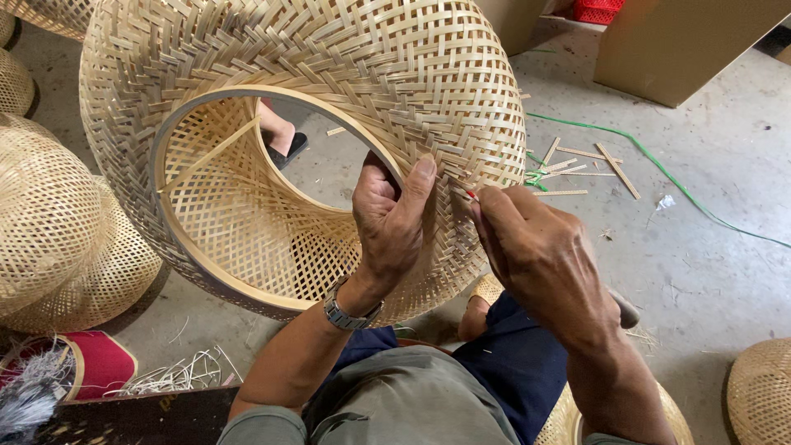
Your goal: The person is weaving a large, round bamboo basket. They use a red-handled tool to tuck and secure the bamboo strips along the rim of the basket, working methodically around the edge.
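Both hands gripping pale woven bamboo shade point(329, 74), right hand point(544, 255) perhaps pinching red tool

Woven domes point(58, 239) sit stacked at left, bamboo offcuts point(589, 165) and green cord point(659, 169) lie on the concrete floor point(709, 247), cardboard boxes point(676, 45) behind.

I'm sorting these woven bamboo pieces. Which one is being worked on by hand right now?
The large round woven bamboo shade with the open hoop rim, at centre. The left hand grips its rim; the right hand works its weave. The others lie untouched.
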